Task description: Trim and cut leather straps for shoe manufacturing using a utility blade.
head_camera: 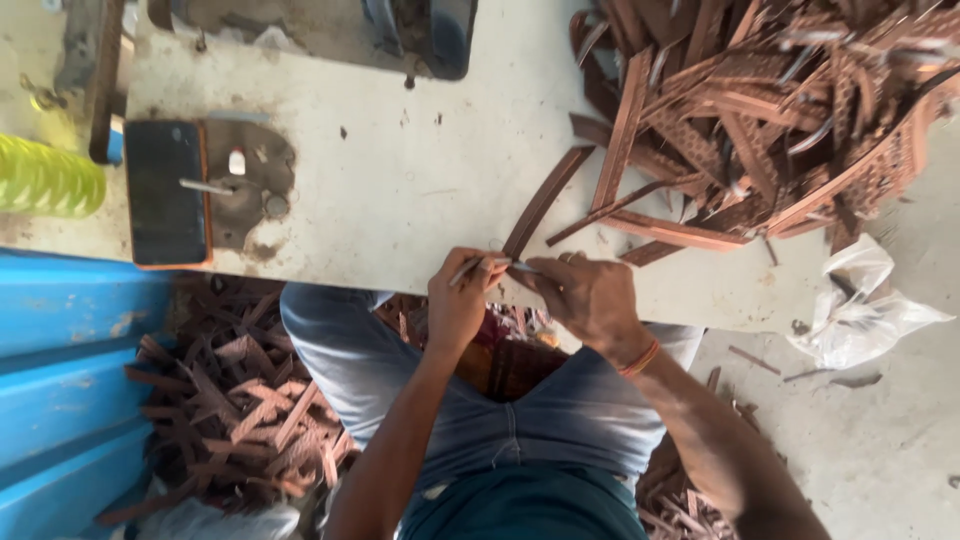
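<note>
- A blue bin [60, 380] sits at far left, with a green bottle [45, 178] above it.
- A dark phone [165, 192] lies on the pale table [400, 180].
- Brown scraps [240, 410] litter the floor below the table.
- The left hand [460, 305] pinches a thin metal tool [470, 268], fingers closed on it.
- The right hand [590, 295] clamps the near end of a brown strap [545, 200] at the table edge.
- The strap looks light, flat and bendy, likely leather; best gripped near the end being worked.
- A strap pile [760, 110] fills the table's right.
- A clear bag [860, 300] lies on the floor at far right.
</note>
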